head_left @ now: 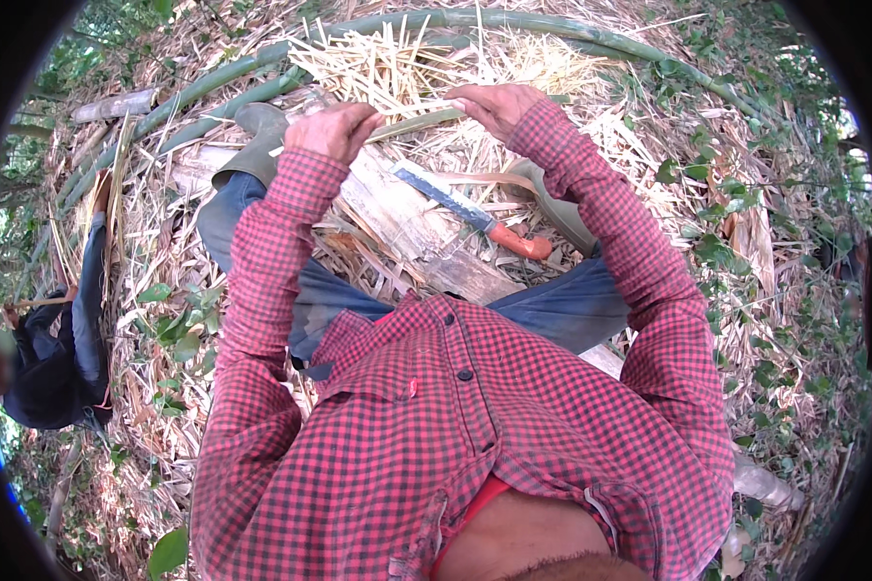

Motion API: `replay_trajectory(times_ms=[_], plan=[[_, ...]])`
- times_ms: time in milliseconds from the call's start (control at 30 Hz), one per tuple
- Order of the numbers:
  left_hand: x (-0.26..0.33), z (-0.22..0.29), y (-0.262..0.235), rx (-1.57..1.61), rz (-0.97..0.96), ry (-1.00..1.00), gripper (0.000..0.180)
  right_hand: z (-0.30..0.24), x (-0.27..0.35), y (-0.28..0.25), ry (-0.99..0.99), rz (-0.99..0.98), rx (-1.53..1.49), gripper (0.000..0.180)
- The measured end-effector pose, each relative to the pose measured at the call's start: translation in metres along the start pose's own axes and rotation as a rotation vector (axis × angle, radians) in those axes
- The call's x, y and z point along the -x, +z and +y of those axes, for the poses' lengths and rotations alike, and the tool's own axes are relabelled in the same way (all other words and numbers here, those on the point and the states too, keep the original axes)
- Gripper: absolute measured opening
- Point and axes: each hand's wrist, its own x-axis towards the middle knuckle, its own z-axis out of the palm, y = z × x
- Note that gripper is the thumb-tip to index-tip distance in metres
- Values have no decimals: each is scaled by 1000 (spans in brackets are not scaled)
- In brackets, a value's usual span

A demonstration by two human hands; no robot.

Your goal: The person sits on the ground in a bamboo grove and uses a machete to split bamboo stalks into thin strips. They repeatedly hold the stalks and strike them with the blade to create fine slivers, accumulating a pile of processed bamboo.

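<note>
One knife (470,211) and two boots (254,155)

We see a smooth bamboo strip (417,123), a scuffed metal blade (441,197) by the rough wooden slab's (386,203) right edge, and matt shirt cloth (388,426).

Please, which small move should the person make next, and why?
Perhaps the right hand should move the orange-handled metal knife aside: it seems unheld on the pale wooden log between the blue trouser legs, its bare blade pointing forward and left.
</note>
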Motion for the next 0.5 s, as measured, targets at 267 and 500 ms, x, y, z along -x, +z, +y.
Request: replay_trajectory(times_ms=[267, 500], plan=[[-23, 85, 6, -314, -578, -140, 20, -42, 17, 52, 333, -247, 38, 32], [7, -11, -1, 1211, -762, -57, 31, -23, 69, 7, -39, -214, -1091, 32]])
